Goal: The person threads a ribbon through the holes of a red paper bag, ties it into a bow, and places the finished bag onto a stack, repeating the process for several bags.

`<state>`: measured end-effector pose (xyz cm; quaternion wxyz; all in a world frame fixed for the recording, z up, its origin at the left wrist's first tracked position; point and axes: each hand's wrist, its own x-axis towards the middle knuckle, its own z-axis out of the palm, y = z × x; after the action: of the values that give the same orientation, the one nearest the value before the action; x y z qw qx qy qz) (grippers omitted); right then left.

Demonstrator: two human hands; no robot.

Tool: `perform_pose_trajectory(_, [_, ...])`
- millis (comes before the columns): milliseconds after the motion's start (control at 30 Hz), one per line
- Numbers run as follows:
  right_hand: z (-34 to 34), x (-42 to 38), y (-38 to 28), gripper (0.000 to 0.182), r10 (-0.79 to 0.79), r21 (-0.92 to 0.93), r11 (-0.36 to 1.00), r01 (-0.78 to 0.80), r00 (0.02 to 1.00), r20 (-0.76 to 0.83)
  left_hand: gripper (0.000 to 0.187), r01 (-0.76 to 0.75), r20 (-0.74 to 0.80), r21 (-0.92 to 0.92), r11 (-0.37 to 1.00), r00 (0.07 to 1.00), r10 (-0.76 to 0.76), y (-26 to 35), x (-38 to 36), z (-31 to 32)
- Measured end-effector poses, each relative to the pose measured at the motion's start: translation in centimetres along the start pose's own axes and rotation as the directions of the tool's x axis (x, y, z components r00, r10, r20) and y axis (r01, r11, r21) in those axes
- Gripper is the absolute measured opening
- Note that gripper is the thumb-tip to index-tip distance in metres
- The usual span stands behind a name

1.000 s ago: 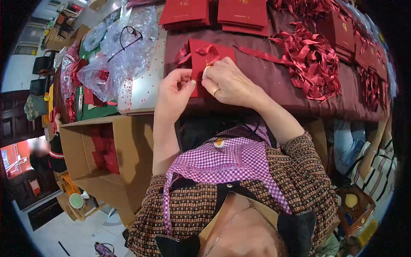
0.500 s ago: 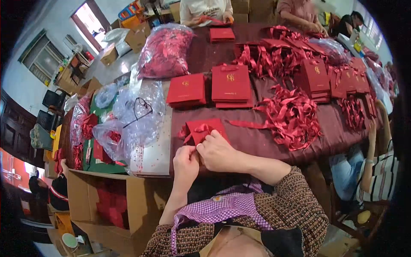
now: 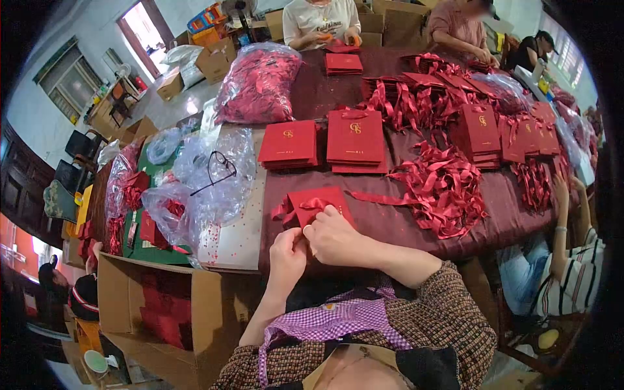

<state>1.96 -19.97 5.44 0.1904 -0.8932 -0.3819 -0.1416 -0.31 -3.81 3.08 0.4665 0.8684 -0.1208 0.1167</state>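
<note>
A small red paper bag [image 3: 331, 195] lies at the near side of the table, with a red satin ribbon [image 3: 313, 203] looped across its face. Over the bag's near edge, my right hand [image 3: 335, 239] is closed in a pinch, its fingers against the bag. Just left of it, my left hand [image 3: 286, 255] is closed too, thumb and fingertips pressed together and almost touching the right hand. The fingers hide what exactly lies in the left pinch. Another ribbon end [image 3: 282, 212] sticks out at the bag's left side.
Beyond my hands stand two stacks of red bags, one left [image 3: 288, 143] and one right [image 3: 355, 138]. A ribbon heap [image 3: 442, 195] lies to the right. Clear plastic wrap [image 3: 218, 156] with glasses [image 3: 214, 174] is at left. An open carton [image 3: 211, 312] stands below. Co-workers sit around the table.
The view has tilted slightly, so the table sits a little lower in it. My hands stay together at the bag's near edge, with little finger movement visible.
</note>
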Motion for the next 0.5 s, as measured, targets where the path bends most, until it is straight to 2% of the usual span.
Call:
perform_pose_trajectory(33, [0.2,0.0,-0.1,0.014,-0.048,-0.108,0.993,0.049,0.999,0.007,0.021,-0.003,-0.001,-0.001,1.000,1.000,0.003,0.0,0.0,0.0])
perform_pose_trajectory(100, [0.0,0.1,-0.2,0.014,-0.050,-0.070,0.996,0.050,0.999,-0.007,0.021,-0.098,-0.027,0.068,0.993,0.995,0.100,0.1,-0.1,0.1])
perform_pose_trajectory(133, [0.0,0.1,-0.2,0.014,-0.052,-0.029,0.998,0.052,0.998,-0.018,0.020,-0.079,-0.037,0.043,0.996,0.996,0.081,0.1,-0.2,0.1])
perform_pose_trajectory(167, [-0.1,0.3,0.0,0.013,0.001,0.040,0.999,-0.004,0.998,0.064,0.020,-0.076,-0.039,0.043,0.996,0.996,0.078,0.1,-0.4,0.0])
perform_pose_trajectory(200, [-0.2,0.6,0.5,0.013,0.049,0.103,0.993,-0.065,0.988,0.149,0.020,0.009,-0.014,-0.061,0.998,1.000,-0.010,0.0,-0.6,-0.2])
perform_pose_trajectory(233, [-0.4,0.6,1.1,0.014,0.115,0.277,0.949,-0.150,0.984,0.139,0.021,0.096,0.021,-0.163,0.982,0.995,-0.093,-0.1,-0.7,-0.3])
perform_pose_trajectory(267, [-0.7,0.4,1.3,0.014,0.112,0.276,0.950,-0.148,0.984,0.142,0.020,0.100,0.043,-0.276,0.956,0.995,-0.092,-0.1,-0.7,-0.5])
perform_pose_trajectory(333, [-1.4,0.2,1.4,0.015,0.098,0.455,0.880,-0.133,0.990,0.100,0.019,0.172,0.157,-0.317,0.933,0.979,-0.128,0.7,-0.2,-2.0])
perform_pose_trajectory(400, [-1.9,0.0,1.3,0.016,0.083,0.484,0.867,-0.124,0.991,0.105,0.016,0.141,0.164,-0.328,0.934,0.982,-0.091,0.0,0.0,-2.1])
perform_pose_trajectory(467, [-2.1,-0.1,0.9,0.011,0.091,0.432,0.883,-0.183,0.970,0.224,0.012,-0.073,0.165,-0.278,0.958,0.979,0.123,-0.4,0.2,-2.2])
perform_pose_trajectory(500, [-2.0,-0.2,0.8,0.011,0.091,0.431,0.884,-0.182,0.971,0.222,0.010,-0.040,0.265,-0.209,0.977,0.959,0.096,-0.2,0.2,-2.7])
